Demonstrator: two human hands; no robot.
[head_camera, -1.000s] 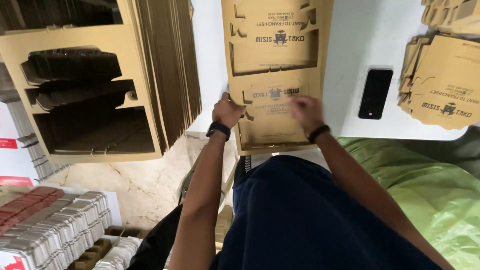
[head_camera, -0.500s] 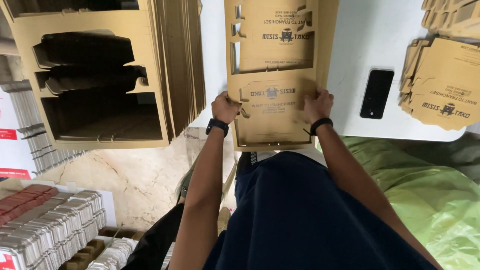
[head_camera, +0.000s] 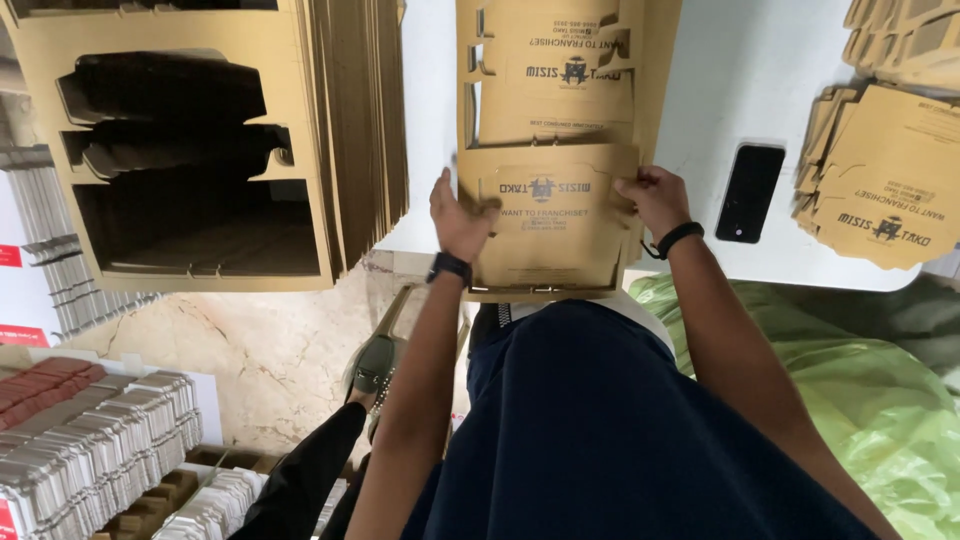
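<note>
White table runs across the top, its near edge cutting just above the person's lap; bare surface shows only in the strip between the cardboard piles. Below on the left, pale stone floor lies open between the table and the stock.

Big stack of die-cut brown cardboard sheets leans at the left, filling that whole side, dark cut-outs showing through. Green plastic sheeting bunches up at the lower right. Down at the lower left, rows of bundled white and red flat packs stand on edge. Far right on the table, a pile of folded brown boxes with dark print.

Centre now: a flat brown box blank with blue-black print lies on the table, its near flap folded up toward the person. Left hand grips the flap's left edge, right hand pinches its right edge. Black phone lies just beside the right hand, not touching.
</note>
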